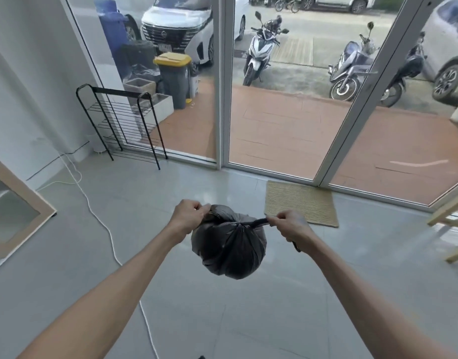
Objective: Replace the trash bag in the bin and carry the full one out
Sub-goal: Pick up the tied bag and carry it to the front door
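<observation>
A full black trash bag (229, 248) hangs in the air in front of me above the grey tiled floor, its top gathered into a knot. My left hand (190, 216) is closed on one twisted end of the bag's top at its upper left. My right hand (290, 225) is closed on the other twisted end, pulled out to the right. Both ends are drawn apart and taut. No indoor bin is in view.
Glass sliding doors (224, 81) stand shut ahead, with a woven doormat (301, 203) at their foot. A black wire shoe rack (124, 120) stands at the left by the glass. A white cable (103, 226) trails across the floor. Outside is a grey wheeled bin with a yellow lid (174, 79).
</observation>
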Tool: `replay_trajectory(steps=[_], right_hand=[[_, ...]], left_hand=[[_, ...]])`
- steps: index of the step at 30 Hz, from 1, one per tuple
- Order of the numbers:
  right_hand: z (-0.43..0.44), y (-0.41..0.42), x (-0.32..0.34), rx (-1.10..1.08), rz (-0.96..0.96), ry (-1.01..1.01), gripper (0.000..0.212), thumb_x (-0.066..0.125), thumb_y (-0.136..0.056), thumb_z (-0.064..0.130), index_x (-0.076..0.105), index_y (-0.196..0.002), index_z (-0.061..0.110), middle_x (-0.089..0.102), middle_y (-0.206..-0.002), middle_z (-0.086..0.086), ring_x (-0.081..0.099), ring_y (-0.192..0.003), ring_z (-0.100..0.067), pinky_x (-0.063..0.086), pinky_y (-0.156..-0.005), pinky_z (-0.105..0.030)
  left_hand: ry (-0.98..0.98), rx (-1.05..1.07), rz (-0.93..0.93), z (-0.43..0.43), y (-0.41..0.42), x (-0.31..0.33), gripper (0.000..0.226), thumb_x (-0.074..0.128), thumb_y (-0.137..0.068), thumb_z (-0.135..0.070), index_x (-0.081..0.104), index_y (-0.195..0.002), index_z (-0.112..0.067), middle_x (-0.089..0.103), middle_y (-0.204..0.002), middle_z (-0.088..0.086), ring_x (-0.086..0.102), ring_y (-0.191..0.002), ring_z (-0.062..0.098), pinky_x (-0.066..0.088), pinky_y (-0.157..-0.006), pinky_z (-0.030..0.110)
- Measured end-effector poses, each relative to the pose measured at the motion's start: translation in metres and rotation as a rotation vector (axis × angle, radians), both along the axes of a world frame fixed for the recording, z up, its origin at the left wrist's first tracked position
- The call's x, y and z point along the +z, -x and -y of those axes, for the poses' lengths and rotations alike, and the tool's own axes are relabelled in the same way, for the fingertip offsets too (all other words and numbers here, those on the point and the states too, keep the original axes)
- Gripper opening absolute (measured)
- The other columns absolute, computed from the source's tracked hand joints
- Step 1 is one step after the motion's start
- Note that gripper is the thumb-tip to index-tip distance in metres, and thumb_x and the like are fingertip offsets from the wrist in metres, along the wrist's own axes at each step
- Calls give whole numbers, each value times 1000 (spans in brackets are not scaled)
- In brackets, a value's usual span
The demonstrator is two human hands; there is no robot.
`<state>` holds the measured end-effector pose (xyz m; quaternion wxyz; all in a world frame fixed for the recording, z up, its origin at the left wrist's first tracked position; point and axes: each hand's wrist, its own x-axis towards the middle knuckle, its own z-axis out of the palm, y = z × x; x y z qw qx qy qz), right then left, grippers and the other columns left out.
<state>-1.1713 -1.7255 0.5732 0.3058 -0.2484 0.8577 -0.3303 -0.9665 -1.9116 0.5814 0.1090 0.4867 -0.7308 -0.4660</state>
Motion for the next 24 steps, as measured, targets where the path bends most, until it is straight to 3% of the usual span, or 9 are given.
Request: replay_trajectory(steps=[3,8,12,24], right_hand=[[39,15,-6,-59,138,65,29,67,-90,30,71,-83,1,46,-65,-6,39,-53,-17,30,-46,-29],[116,58,-19,-104,237,120,23,65,-91,22,71,-84,1,49,-67,-5,41,-52,-14,33,-45,-26],[181,98,-32,-88,281,141,28,66,-91,23,71,-91,-4,50,-66,-3,42,-53,-13,34,-46,-26],[362,196,-68,-40,392,56,30,69,-82,33,71,-82,4,51,-68,-7,42,-54,-18,28,-48,-31]], left_hand=[[-10,-34,0,47,20,-4,38,62,-95,-37,55,-68,-11,45,-58,2,34,-47,17,26,-42,26],[-58,-36,5,127,61,-17,39,63,-95,-35,55,-66,-11,44,-54,3,31,-41,17,24,-38,19],[-82,-37,21,190,98,-24,36,64,-94,-33,56,-65,-12,45,-55,4,31,-41,18,23,-39,20],[-173,99,66,341,181,-54,33,64,-93,-29,61,-67,-9,52,-58,6,37,-43,19,31,-43,24]])
